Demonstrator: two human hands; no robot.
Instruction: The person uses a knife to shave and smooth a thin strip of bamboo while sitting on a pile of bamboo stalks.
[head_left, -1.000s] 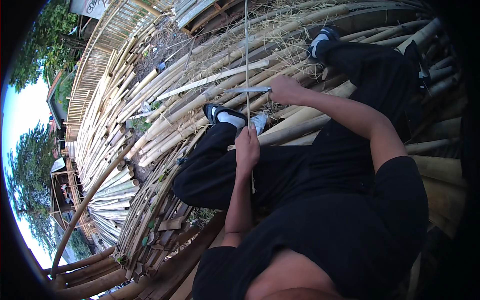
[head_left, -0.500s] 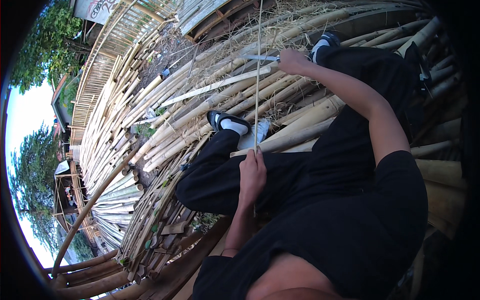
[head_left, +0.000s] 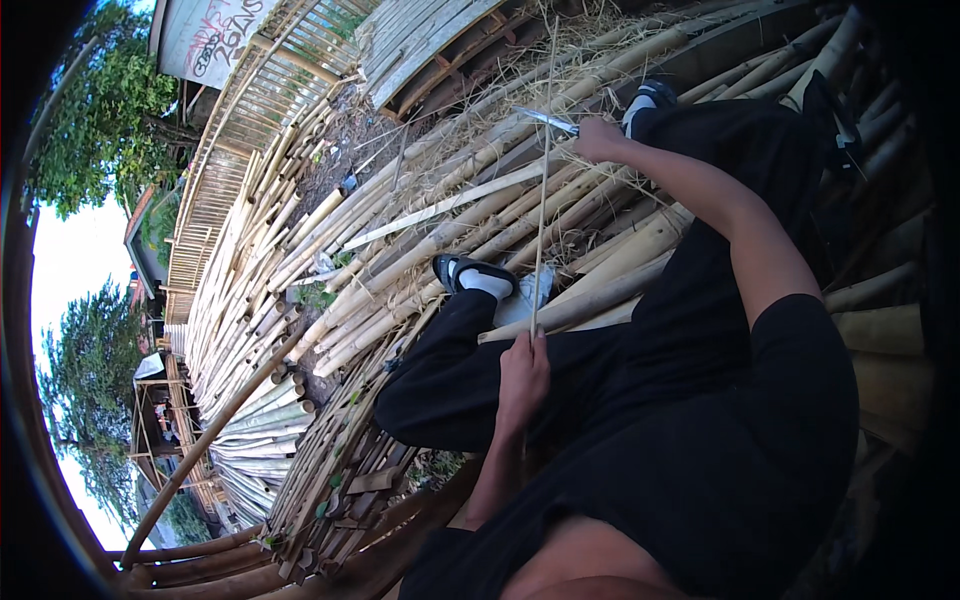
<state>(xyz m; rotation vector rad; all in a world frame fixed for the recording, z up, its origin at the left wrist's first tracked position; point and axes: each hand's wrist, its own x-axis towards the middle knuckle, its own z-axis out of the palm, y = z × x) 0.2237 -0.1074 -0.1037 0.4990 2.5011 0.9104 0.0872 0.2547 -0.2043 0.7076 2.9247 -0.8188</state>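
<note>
My left hand (head_left: 523, 375) is closed around a thin bamboo strip (head_left: 541, 215) in front of my lap. The strip runs away from me past my feet, its far end rising toward the top of the view. Farther out, my right hand (head_left: 600, 138) grips a knife (head_left: 550, 121), its handle hidden in the fist. The pale blade points left and crosses the strip in the picture; whether it touches the strip, I cannot tell. A whitish plastic piece (head_left: 541, 288) lies beside the strip near my foot.
Many bamboo poles (head_left: 430, 245) cover the ground ahead and left, with shavings (head_left: 575, 75) scattered over them. A pile of split bamboo (head_left: 340, 480) lies at my lower left. Beyond stand a bamboo fence (head_left: 215, 170) and a wooden platform (head_left: 425, 45). A long pole (head_left: 205, 440) slants at left.
The whole view has shifted, so the scene sits farther right and mostly lower. The knife blade now tilts more, its tip higher in the picture. Both hands keep their grips.
</note>
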